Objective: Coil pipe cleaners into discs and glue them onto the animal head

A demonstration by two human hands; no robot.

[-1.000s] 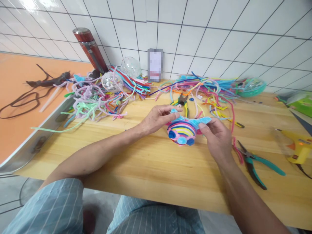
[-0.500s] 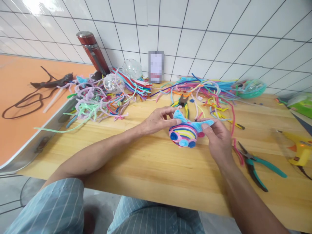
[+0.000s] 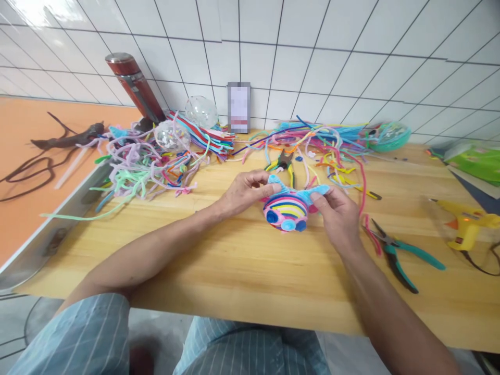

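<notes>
Both hands pinch a striped piece by its blue points

The left hand (image 3: 250,190) and right hand (image 3: 338,211) are both closed in light pinches on a striped craft piece (image 3: 288,208), which sits between them, over the middle of the wooden surface (image 3: 234,271). The left thumb and fingers grip one light-blue point at its top; the right thumb presses the other, fingers tucked behind. Holding it by these two outer parts seems to spare the rounded, banded body and its blue discs, which stay uncovered and face the person. Whether its underside touches the surface cannot be told.

Just behind it lie yellow-and-black pliers (image 3: 286,162), handles toward the piece. Teal-handled pliers (image 3: 420,254) lie by the right forearm, and a yellow glue gun (image 3: 466,232) sits farther right, its nozzle turned inward; that side probably suits the right hand.

The loose heap of fuzzy stems (image 3: 133,166) on the left and the straighter bundle (image 3: 312,133) at the back appear pushed to the edges, perhaps so the near part stays free for working. A blurred phone-like panel (image 3: 239,109) stands upright against the tiled wall (image 3: 312,73), likely using it as a prop, with a clear ball (image 3: 201,112) and a red flask (image 3: 135,86) to its left
</notes>
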